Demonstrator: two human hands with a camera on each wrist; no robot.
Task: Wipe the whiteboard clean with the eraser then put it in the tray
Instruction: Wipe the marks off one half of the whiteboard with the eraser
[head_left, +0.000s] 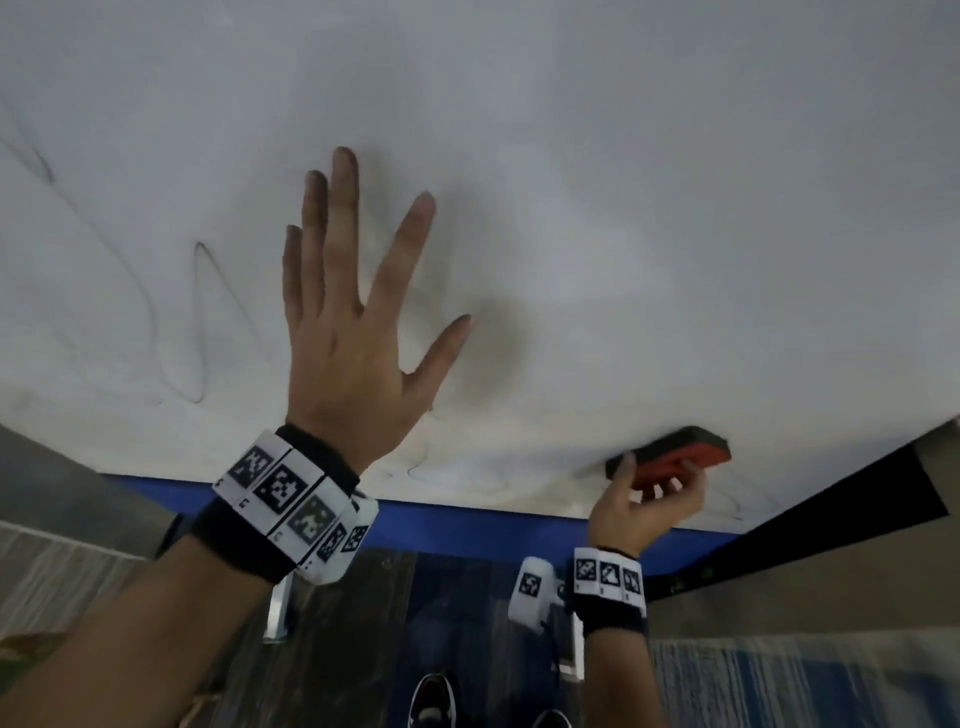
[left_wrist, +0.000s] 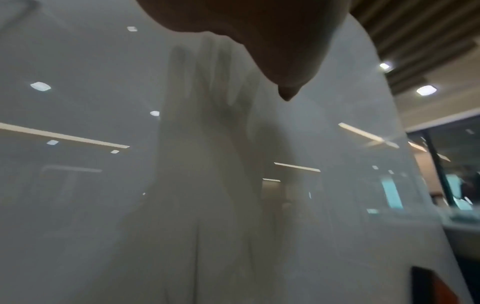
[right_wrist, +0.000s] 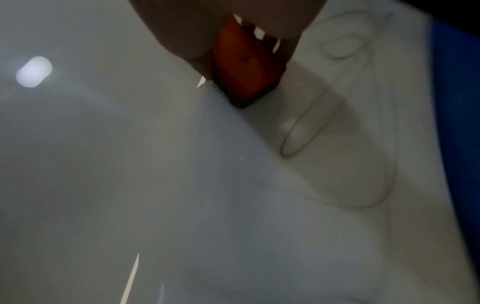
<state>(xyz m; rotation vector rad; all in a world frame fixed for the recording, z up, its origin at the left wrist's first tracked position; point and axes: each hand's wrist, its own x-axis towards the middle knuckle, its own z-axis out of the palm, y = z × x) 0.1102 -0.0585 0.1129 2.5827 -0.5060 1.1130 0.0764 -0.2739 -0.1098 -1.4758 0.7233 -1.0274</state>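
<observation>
The whiteboard (head_left: 623, 208) fills the head view, with faint grey pen loops (head_left: 176, 322) at its left and along its lower edge. My left hand (head_left: 358, 291) lies flat against the board with fingers spread and straight. My right hand (head_left: 649, 499) grips the orange eraser with a black pad (head_left: 675, 454) and holds it on the board near the lower right corner. In the right wrist view the eraser (right_wrist: 244, 65) sits pad-down on the board beside faint loops (right_wrist: 306, 127). The left wrist view shows the board (left_wrist: 103, 205) with my hand's reflection.
A blue ledge (head_left: 467, 525) runs along the board's bottom edge. Below it are a dark wooden floor (head_left: 363, 649), the stand's metal legs (head_left: 278, 608) and my shoes (head_left: 431, 701). The board's right edge (head_left: 883, 447) meets a dark frame.
</observation>
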